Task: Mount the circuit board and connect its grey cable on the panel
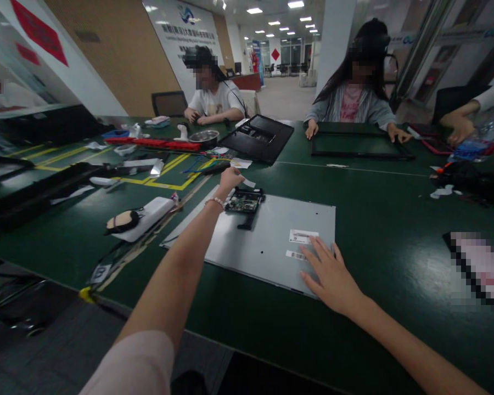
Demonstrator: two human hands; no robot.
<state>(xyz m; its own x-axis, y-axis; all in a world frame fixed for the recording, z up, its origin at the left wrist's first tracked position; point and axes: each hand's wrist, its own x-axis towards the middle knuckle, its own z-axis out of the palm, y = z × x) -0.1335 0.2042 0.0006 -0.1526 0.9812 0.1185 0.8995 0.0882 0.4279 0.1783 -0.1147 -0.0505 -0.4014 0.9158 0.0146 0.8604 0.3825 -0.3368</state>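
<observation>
A silvery flat display panel (278,258) lies face down on the green table, with two white labels on its near right part. On its far side sits a green circuit board (243,203) in a black bracket (247,222). My left hand (230,181) is over the panel's far edge, just beyond the board, with its fingers pinched on a small white strip (249,182); whether the strip is tape or paper I cannot tell. Resting open on the panel's right edge, my right hand (333,280) has its fingers spread beside the labels and holds nothing.
A white power strip (152,218) with a round beige item on it lies left of the panel. Beyond are a black plastic cover (257,138), a metal bowl (205,137) and loose wires. Across the table, a person's hands touch a black frame (362,156). A pixelated phone-like object (480,263) lies right.
</observation>
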